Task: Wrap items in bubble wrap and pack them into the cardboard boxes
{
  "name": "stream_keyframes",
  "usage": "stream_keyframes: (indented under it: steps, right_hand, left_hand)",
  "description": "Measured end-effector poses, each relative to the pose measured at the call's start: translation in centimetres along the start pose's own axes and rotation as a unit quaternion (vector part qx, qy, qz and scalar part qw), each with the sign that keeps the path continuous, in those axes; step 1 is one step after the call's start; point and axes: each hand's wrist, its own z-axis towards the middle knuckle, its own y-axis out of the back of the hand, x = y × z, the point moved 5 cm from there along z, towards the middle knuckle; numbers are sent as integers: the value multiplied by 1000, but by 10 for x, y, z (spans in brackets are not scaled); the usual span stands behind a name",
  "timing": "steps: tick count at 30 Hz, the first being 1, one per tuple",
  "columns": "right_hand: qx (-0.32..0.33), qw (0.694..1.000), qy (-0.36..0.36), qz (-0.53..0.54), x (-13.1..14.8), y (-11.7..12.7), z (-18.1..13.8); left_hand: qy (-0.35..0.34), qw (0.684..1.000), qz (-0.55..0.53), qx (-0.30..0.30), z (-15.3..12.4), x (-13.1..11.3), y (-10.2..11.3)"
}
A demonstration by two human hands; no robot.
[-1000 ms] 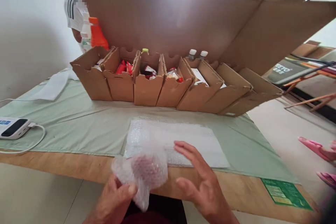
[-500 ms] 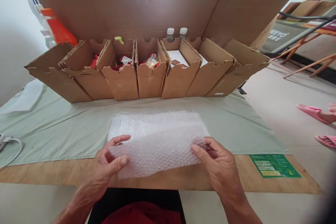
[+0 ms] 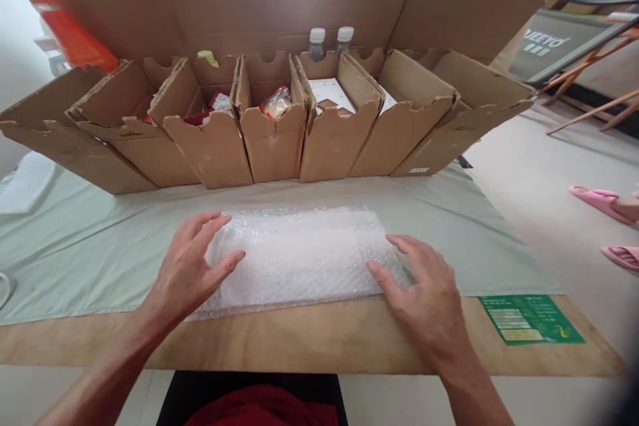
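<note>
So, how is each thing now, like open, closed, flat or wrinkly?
Left hand: open, fingers apart
Right hand: open, fingers apart
Bubble wrap: spread flat
Cardboard bins: open at the top
Two clear bottles: capped
Green card: lying flat
Tablecloth: wrinkled

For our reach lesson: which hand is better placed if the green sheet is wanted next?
Probably the right hand: it is nearer the green sheet, while the left hand is at the opposite end of the bubble wrap.
</note>
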Motion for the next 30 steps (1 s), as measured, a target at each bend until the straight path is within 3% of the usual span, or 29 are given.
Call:
stream_keyframes:
  steps: [3,5,8,15,21,27,30]
  right_hand:
    - [18,993,107,38,27,3,5]
    - [72,981,167,66,49,-8,3]
    - [148,972,173,66,66,-32,-5]
    - [150,977,138,60,62,-49,-14]
    - [149,978,134,56,63,-49,-14]
    - [141,979,139,40,65,-51,-18]
    - [142,979,140,28,66,-51,-20]
  left_hand:
    - [-41,991,6,127,30,-10,-9]
    - [-58,974,24,218,51,-17,-20]
    - [-59,943,39,324,76,-20,-38]
    - [-38,924,65,374,108,-14,-52]
    - [28,875,30,482,118,-17,-57]
    - [52,848,-6,527,118,-26,-48]
    - [95,813,-77,569,118,-30,-42]
